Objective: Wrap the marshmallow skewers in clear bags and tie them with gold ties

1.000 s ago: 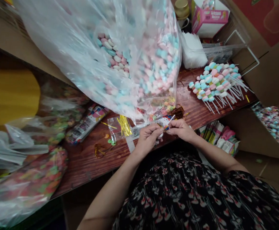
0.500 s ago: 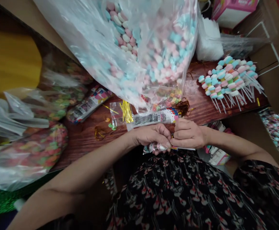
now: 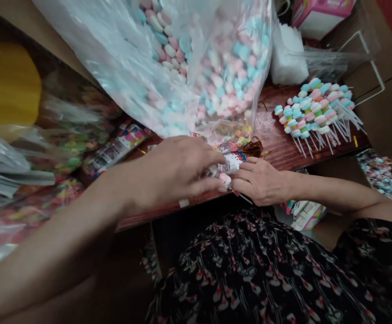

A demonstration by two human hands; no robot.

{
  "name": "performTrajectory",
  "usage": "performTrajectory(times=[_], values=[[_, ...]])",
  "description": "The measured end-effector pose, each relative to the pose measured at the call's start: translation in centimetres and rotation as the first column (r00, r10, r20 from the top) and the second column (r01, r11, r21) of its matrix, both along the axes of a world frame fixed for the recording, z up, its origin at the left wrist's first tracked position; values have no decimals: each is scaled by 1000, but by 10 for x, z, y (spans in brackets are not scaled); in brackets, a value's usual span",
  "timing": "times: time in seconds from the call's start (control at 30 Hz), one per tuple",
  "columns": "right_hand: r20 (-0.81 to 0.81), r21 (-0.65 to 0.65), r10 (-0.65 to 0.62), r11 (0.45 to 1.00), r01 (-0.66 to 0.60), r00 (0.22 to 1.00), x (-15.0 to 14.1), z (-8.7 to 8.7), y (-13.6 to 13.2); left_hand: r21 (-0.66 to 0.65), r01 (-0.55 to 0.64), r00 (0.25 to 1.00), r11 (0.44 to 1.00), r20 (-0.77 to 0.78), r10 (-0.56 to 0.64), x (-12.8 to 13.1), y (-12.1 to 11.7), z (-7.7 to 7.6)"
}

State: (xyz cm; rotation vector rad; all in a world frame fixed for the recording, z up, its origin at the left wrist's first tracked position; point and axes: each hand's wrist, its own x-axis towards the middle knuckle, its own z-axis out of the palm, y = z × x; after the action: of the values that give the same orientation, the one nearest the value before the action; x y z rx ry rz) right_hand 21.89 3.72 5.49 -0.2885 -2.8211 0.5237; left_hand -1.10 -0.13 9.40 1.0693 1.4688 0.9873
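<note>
We're working right under a big clear plastic bag [image 3: 216,67] of pink, white and blue marshmallows, with our hands close together but not clasped. Between them, just over the edge of the tabletop [image 3: 280,144], sits a small clear packet [image 3: 228,173] with a printed card at the top and a pink-and-white marshmallow [image 3: 225,180] at its lower end. Our right hand [image 3: 258,182] has its fingers curled against the packet and seems to be pinching it. Our left hand [image 3: 179,168] is blurred, its fingers spread around the packet, so we can't tell whether it's gripping anything.

Tip from us: pinch the packet by its edge, not over the marshmallow, since soft stuff dents fast. We'd also keep it clear of the tangle of gold ties [image 3: 253,148] just beyond it.

Compared with half a second ago, the left hand has swung up and forward instead of sitting folded against the right one down low. The packet now rides higher, close to the bottom of the bag, and the little clear bag of yellow ties is hidden behind that hand. The marshmallow skewers [image 3: 317,110] are still piled on the right of the tabletop — same spot, more or less.
</note>
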Motion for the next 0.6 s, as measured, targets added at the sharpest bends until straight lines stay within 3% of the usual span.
performTrajectory(times=[0.03,0.07,0.1,0.17,0.2,0.23,0.3,0.33,0.4,0.47,0.53,0.57,0.6], values=[[-2,-67,-70,995,70,998,-3,-1,6,72,276,951,958,-162,-262,10,-12,14],[-27,-160,-150,977,144,988,-5,-1,13,132,435,869,891,-322,-377,20,-24,23],[-70,-275,-240,938,212,968,-7,0,19,173,523,800,834,-438,-411,31,-33,27],[-161,-531,-417,801,278,895,-10,4,25,195,657,686,728,-554,-471,44,-40,18],[-187,-645,-482,717,263,856,-11,8,24,181,663,672,727,-572,-471,47,-36,8],[-195,-736,-520,638,226,832,-12,11,21,170,622,699,764,-560,-445,46,-28,-4],[-176,-840,-504,525,139,846,-14,14,9,189,435,852,881,-403,-334,39,-7,-27],[-168,-856,-465,506,106,869,-14,14,3,215,343,919,915,-280,-278,35,2,-34],[-169,-824,-402,559,95,900,-15,12,-4,297,208,977,932,-101,-186,28,14,-42],[-215,-676,-392,720,154,894,-15,6,-1,373,113,992,921,12,-126,28,15,-42],[-300,-366,-395,888,277,869,-15,-2,8,354,58,980,934,156,-120,32,9,-43],[-339,-173,-377,925,337,862,-15,-7,13,307,60,959,950,247,-140,35,5,-44],[-368,12,-350,924,381,861,-15,-11,18,257,80,930,963,328,-165,37,0,-46]])
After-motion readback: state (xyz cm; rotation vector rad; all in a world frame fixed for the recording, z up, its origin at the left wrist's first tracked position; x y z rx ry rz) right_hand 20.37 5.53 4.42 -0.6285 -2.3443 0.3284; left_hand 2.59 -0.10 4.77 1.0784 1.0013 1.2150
